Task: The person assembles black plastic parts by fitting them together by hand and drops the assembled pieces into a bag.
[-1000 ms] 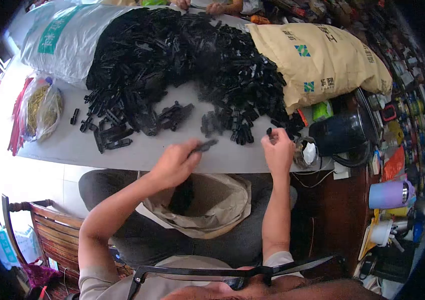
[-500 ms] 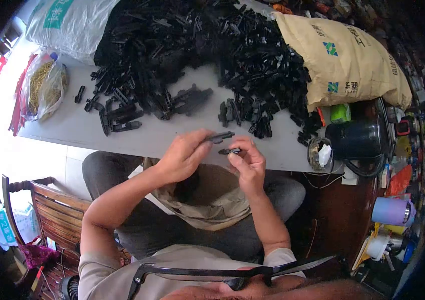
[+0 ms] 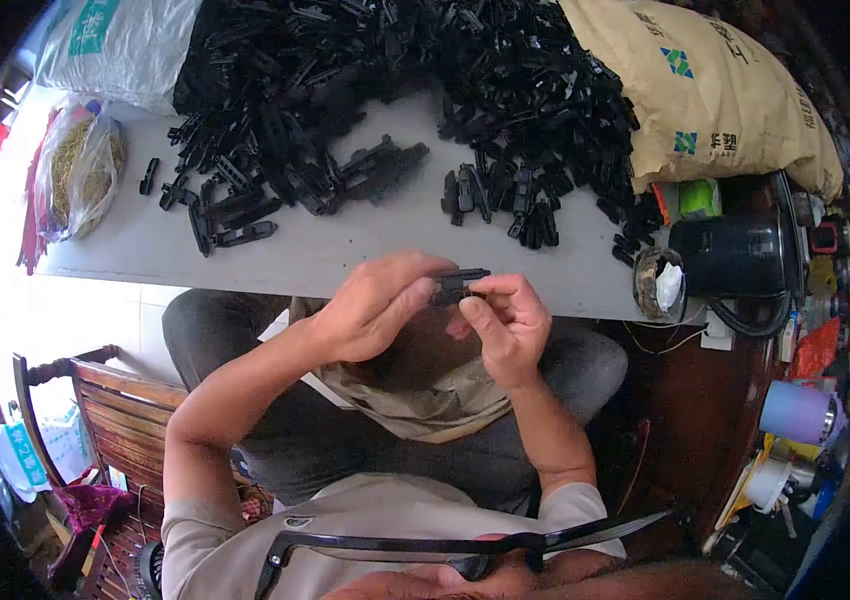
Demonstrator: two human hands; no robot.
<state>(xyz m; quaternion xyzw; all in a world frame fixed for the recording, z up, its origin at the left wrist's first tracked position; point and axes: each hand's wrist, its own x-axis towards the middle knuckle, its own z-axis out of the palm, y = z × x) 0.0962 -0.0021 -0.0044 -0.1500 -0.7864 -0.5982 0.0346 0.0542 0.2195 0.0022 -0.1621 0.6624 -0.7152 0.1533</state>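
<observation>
My left hand (image 3: 375,305) grips a long black plastic part (image 3: 463,273) near the table's front edge. Against its underside, my right hand (image 3: 507,325) pinches a smaller black part (image 3: 453,294), partly hidden by the fingers. Both parts touch or overlap between my hands. Beyond them, a large heap of black plastic parts (image 3: 345,70) covers the back of the table (image 3: 325,262), with loose pieces at its front. Below my hands, an open paper sack (image 3: 425,405) lies between my legs.
A white sack (image 3: 125,60) stands at the back left, a tan printed sack (image 3: 715,100) at the back right. A plastic bag of brass-coloured pieces (image 3: 85,185) sits left. At right are a jar (image 3: 657,285) and a black container (image 3: 730,255); a wooden chair (image 3: 130,420) stands lower left.
My right hand has come in from the right with its small part to meet the long part in my left hand. The view has also shifted, with the heap now higher in the picture.
</observation>
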